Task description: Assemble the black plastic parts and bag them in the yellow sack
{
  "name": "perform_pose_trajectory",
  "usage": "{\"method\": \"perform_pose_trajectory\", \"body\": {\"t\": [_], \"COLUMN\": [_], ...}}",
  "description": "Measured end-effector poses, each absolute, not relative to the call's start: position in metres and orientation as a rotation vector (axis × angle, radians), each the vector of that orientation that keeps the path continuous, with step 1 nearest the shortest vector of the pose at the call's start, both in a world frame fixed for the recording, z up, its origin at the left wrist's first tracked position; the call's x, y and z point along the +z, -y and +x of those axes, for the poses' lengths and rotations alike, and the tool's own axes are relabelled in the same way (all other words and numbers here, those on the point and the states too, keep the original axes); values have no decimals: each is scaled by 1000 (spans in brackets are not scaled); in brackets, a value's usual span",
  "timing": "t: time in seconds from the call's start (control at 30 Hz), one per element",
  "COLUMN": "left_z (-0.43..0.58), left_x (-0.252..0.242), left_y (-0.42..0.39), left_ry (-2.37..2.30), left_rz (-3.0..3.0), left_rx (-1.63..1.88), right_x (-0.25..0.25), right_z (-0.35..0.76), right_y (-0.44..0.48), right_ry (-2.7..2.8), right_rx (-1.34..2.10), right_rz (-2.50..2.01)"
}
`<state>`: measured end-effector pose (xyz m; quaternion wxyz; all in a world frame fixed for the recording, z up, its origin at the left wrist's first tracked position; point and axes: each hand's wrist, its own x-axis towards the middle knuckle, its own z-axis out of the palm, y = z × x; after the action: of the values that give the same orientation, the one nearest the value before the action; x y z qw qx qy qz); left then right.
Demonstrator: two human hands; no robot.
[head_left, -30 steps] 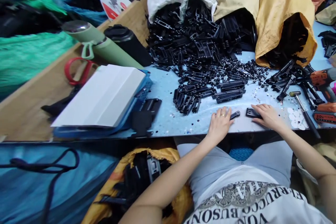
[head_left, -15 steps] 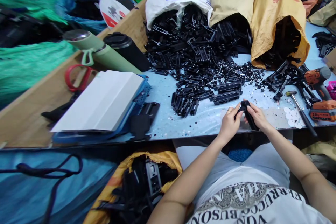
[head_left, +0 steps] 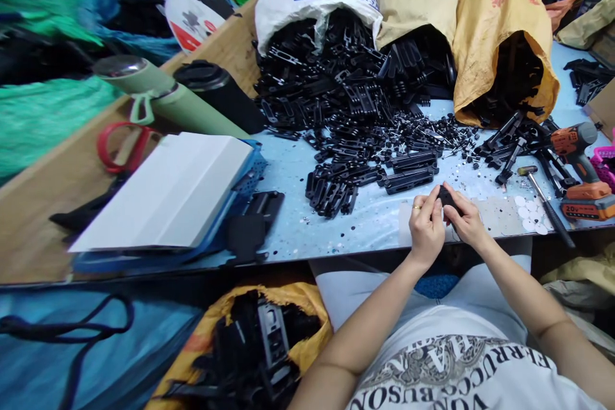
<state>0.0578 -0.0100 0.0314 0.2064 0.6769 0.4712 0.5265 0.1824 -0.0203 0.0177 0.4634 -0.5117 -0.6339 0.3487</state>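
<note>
Both hands appear busy with hand-fitting or adjusting 1 black plastic part (head_left: 444, 195): it sits between the fingertips of the left hand (head_left: 426, 225) and the right hand (head_left: 465, 219), just above the near edge of the worktop (head_left: 293, 227). Fingers and thumbs are closed in on it from 2 sides — how much of it they cover hides its full shape. By judgement, the next move calls for steady counter-pressure from both thumbs.

Beyond the grip lie long slotted black parts (head_left: 410, 179) and scattered metal pins (head_left: 432, 133). To its right are white discs (head_left: 531, 213), a hammer (head_left: 550, 213) and a cordless drill (head_left: 587, 200). Farther back, 3 sacks gape towards the hands; well left — a green tumbler (head_left: 196, 104) and red-handled scissors (head_left: 102, 148).
</note>
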Motion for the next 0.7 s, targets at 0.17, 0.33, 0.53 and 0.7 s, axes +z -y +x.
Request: {"method": "perform_pose_trajectory", "body": {"t": [0.17,0.33,0.53,0.7], "left_z": [54,45,40,35], "left_x": [19,2,10,15], "left_y": [10,14,-9,-14], "left_ry": [-1322,-1543,-896,-1137], "left_rz": [1885,2036,2784,2788], "left_rx": [1347,961,357,292], "right_x": [8,7,23,39], "right_z": [172,227,370,398], "right_y": [24,5,-49,-60], "right_ry": [1646,1954,2092,2545], "right_rx": [859,468,-258,-229], "right_rz": [-1315,-1605,-2142,-1872]}}
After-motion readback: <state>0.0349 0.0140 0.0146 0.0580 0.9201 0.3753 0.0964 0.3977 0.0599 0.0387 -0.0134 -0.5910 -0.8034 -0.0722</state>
